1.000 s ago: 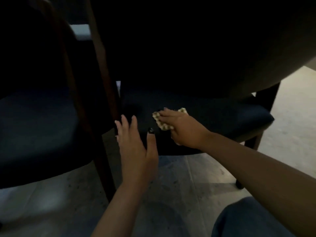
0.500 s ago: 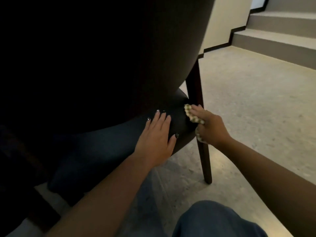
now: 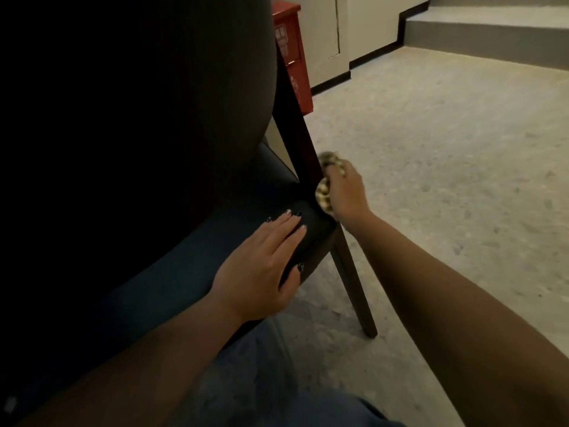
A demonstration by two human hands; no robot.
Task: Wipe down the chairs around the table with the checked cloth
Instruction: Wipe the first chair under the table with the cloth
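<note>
The right hand [image 3: 346,192], just right of the frame's centre, grips the bunched checked cloth [image 3: 324,195] and presses it against the dark wooden upright [image 3: 303,155] of the chair [image 3: 191,149], at the point where that post meets the corner of the seat [image 3: 184,263]. The cloth shows above and below the curled fingers, wedged between palm and wood. The left hand [image 3: 261,266], at lower centre, lies flat with fingers straight on the seat's corner, thumb hooked over the front edge; it grasps nothing and appears to steady the chair. The chair back fills the upper left of the frame in deep shadow, and the rear leg [image 3: 354,278] runs down toward lower centre to the pale floor [image 3: 446,180]. A red cabinet [image 3: 292,57] stands at upper centre beside the wall.

The step in hand is judged to be the wiping of the post and leg. To do it well, the cloth should wrap round the wood so that several faces are cleaned in one pass, and the stroke should run along the length of the post, from the join downward to the foot. The flat hand should bear down firmly enough to stop the chair sliding or tipping under sideways pressure. The join at the seat corner likely traps dust and merits a slower pass. The shadowed inner face cannot be inspected from here.
</note>
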